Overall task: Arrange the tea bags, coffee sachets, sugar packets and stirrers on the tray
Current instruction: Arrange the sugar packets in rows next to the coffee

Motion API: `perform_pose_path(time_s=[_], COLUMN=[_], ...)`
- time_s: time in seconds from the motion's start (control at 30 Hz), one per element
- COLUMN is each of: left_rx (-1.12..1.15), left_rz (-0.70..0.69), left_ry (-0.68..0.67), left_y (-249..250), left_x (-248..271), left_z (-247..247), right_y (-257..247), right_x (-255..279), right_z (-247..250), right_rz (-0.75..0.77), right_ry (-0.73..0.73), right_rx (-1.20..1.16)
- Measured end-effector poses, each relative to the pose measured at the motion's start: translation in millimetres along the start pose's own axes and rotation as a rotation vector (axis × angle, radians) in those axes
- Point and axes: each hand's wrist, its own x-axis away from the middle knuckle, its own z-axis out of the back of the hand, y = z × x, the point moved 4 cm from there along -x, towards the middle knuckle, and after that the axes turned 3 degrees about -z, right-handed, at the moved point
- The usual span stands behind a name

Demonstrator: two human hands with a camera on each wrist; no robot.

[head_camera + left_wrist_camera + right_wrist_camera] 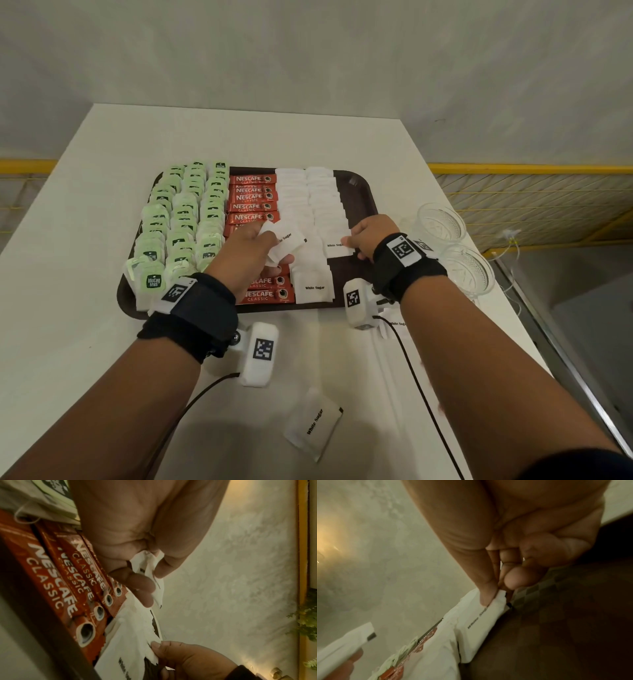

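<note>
Sugar packets: pinched in left hand above tray, over coffee sachets.
Row packet: on tray, edge pinched by right hand.
Tea bags: tray's left.
Loose packet: on table.

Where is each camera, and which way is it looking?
Head: sits high, looking down at the dark brown plastic tray on the white table; shows both forearms, left hand, right hand.
Left wrist: looks along the left hand at red Nescafe coffee sachets.
Right wrist: looks along the right hand pinching a white paper sugar packet.
Shared: both wrist views show sugar packets and sachets.
</note>
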Motion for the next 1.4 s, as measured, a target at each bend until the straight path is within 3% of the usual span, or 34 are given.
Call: perform_pose_path(time_s=[0.2,0.3,0.4,0.53,0.63,0.73,0.9,1.27,1.4], left_rx=[-0.015,-0.065,-0.089,-0.065,-0.012,-0.025,-0.193,-0.317,-0.37], left_rz=[0.0,-0.014,-0.034,-0.038,-0.001,-0.003,-0.047,-0.133,-0.164], left_ry=[-0.028,-0.038,-0.066,-0.113,-0.073,-0.053,-0.005,-0.075,-0.127], left_y=[3.6,3.9,6.3,7.4,5.4,3.3,-2.8,-2.4,-1.2], left_x=[4.1,2.5,1.5,3.2,3.5,2.4,-0.6,-0.8,2.2], left_z=[1.2,-0.2,-6.2,-13.2,-6.0,1.6,4.2,4.2,2.9], right_y=[-14.7,-32.0,-42.8,-34.4,-17.3,-1.3,10.0,10.4,-6.6], right_x=[10.7,38.0,53.2,45.7,35.2,27.2,23.6,9.9,26.9], right_z=[5.5,-0.5,-8.8,-8.5,5.7,18.6,12.2,3.3,11.1], right_rz=[0.102,0.182,0.224,0.232,0.161,0.076,-0.028,-0.045,0.126], right_ry=[0.101,-0.089,-0.228,-0.179,-0.076,0.025,-0.032,-0.036,0.062], right_rx=[0.138,-0.152,-0.095,-0.185,-0.288,-0.239,-0.088,0.039,0.051])
